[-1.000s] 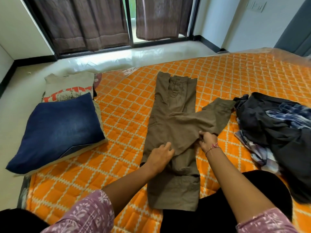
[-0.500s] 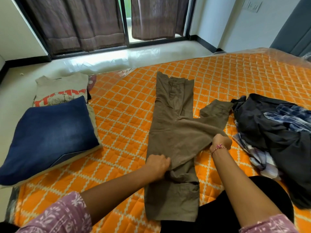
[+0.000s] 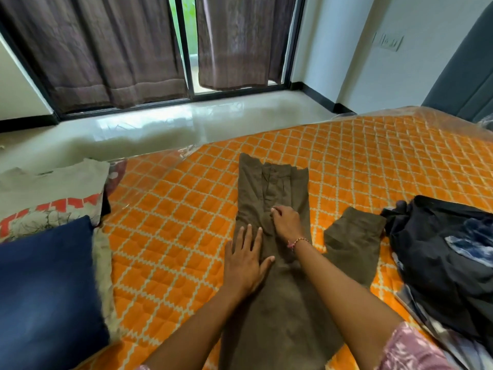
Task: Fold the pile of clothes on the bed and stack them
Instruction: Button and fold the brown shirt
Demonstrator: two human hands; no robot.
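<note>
The orange quilted bed point(image 3: 173, 236) carries brown trousers point(image 3: 274, 303) lengthwise at its middle, 1 leg splayed right. Folded jeans point(image 3: 45, 289) sit at the left edge, a dark unfolded pile point(image 3: 440, 263) at the right. The left hand point(image 3: 245, 260) presses flat, fingers spread; the right hand point(image 3: 286, 222) rests on the trousers, fingers curled.

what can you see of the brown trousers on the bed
The brown trousers are olive-brown woven cloth, lying flat and lengthwise on the orange quilted bed, waistband at the far end. One leg splays off to the right, its end reaching the dark pile of clothes. The left hand presses flat on the trousers; the right hand, fingers curled, touches the cloth near the fly.
</note>
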